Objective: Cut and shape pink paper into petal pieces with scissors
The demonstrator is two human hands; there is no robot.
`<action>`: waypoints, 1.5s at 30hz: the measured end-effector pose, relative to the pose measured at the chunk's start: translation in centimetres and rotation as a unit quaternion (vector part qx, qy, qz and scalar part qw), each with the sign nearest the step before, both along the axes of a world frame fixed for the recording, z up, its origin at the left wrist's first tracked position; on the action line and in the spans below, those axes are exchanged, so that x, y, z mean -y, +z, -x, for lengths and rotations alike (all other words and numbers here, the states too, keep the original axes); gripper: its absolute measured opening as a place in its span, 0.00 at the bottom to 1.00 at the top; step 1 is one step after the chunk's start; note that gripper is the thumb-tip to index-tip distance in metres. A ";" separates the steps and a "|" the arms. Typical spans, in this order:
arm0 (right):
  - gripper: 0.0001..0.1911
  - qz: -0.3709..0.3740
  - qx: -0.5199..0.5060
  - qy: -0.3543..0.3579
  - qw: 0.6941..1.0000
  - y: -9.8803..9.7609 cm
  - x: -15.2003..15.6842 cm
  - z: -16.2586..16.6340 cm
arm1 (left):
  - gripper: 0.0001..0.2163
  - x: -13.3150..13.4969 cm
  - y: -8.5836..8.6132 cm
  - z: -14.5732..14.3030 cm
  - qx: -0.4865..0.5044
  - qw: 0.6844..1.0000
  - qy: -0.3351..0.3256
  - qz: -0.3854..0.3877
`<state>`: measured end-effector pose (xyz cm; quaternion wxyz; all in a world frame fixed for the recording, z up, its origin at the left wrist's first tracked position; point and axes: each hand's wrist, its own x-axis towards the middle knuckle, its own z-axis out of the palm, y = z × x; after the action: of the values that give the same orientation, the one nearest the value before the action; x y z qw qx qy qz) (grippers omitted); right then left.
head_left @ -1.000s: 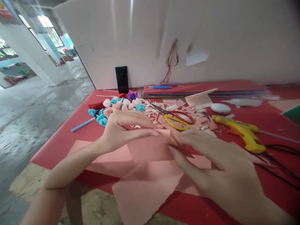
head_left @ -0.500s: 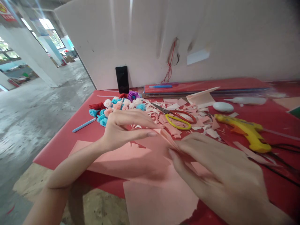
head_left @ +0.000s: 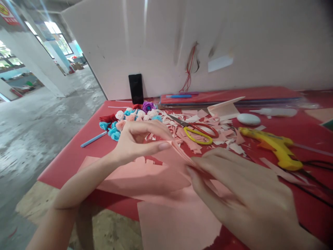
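Observation:
A folded piece of pink paper [head_left: 179,156] is held up between my two hands, its layers lying against each other. My left hand [head_left: 142,139] pinches its upper left corner between thumb and fingers. At the lower right edge, my right hand [head_left: 234,184] grips the same piece, thumb below and fingers on top. Beneath lie flat pink sheets [head_left: 125,180], and another pink sheet [head_left: 177,225] overhangs the near table edge. Beyond my hands rest scissors [head_left: 197,135] with one red and one yellow handle, among pink paper scraps [head_left: 191,144].
Paper roses [head_left: 130,116] in several colours are heaped at the back left, near a blue pen [head_left: 93,139]. A black phone [head_left: 136,88] leans against the board. On the right lie a yellow glue gun [head_left: 273,146], a white oval object [head_left: 248,119] and a white bottle [head_left: 275,111].
My left thumb and fingers have shifted slightly left along the paper's top corner, and the layers now lie flatter together. The right hand keeps nearly the same place and grip.

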<state>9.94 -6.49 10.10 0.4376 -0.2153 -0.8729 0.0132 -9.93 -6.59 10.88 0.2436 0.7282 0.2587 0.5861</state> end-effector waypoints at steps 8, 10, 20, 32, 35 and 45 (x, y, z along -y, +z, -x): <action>0.07 0.000 0.004 0.005 1.000 0.1 -0.1 0.3 | 0.05 -0.1 0.1 0.0 -0.004 1.000 0.001 -0.024; 0.07 -0.003 0.004 0.010 1.000 0.0 -0.1 0.3 | 0.04 -0.1 0.0 0.0 0.001 1.000 -0.006 -0.027; 0.05 -0.010 0.004 0.005 1.000 0.0 -0.1 0.3 | 0.06 0.2 -0.1 0.1 0.026 0.997 -0.008 0.069; 0.06 0.012 -0.004 0.006 1.000 -0.1 -0.6 0.4 | 0.06 0.3 -0.2 0.3 -0.088 0.996 -0.021 0.012; 0.04 0.020 -0.015 0.019 1.000 0.0 -0.8 0.4 | 0.03 0.3 0.0 0.2 -0.075 0.997 0.015 -0.024; 0.10 0.044 -0.042 0.028 0.998 0.1 -0.9 0.4 | 0.04 0.0 0.4 0.9 -0.060 0.989 0.134 -0.010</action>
<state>9.52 -5.57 10.24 0.4639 -0.2088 -0.8579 0.0730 -10.86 -6.63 11.24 0.1393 0.7237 0.3617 0.5710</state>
